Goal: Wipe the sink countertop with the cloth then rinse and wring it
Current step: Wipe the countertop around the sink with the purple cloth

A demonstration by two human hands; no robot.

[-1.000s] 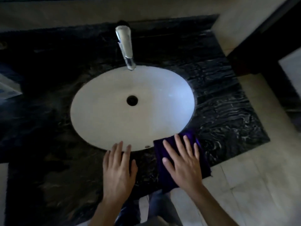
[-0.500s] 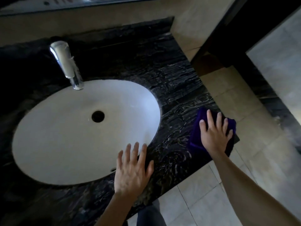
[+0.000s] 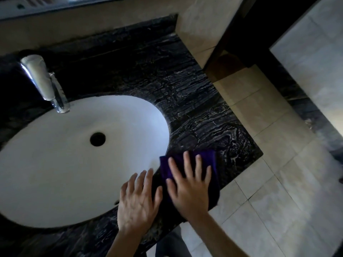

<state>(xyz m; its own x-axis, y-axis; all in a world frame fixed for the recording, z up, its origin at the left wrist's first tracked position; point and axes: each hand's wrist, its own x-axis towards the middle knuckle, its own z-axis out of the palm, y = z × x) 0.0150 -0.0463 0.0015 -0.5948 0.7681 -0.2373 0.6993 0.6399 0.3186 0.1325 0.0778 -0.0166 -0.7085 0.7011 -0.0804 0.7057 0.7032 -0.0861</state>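
A purple cloth lies flat on the black marble countertop, at the front right of the white oval basin. My right hand presses down on the cloth with its fingers spread. Beside it, my left hand rests flat on the counter's front strip, its fingertips reaching over the basin rim. The left hand holds nothing. A chrome tap stands behind the basin at the far left, with no water running.
The counter ends at a corner to the right, with beige floor tiles beyond it. A beige wall runs along the back. A dark door frame stands at the right rear.
My right hand has slid the cloth leftward from the counter's right corner to just beside my left hand. The view has shifted a little; the left hand stays on the front strip.
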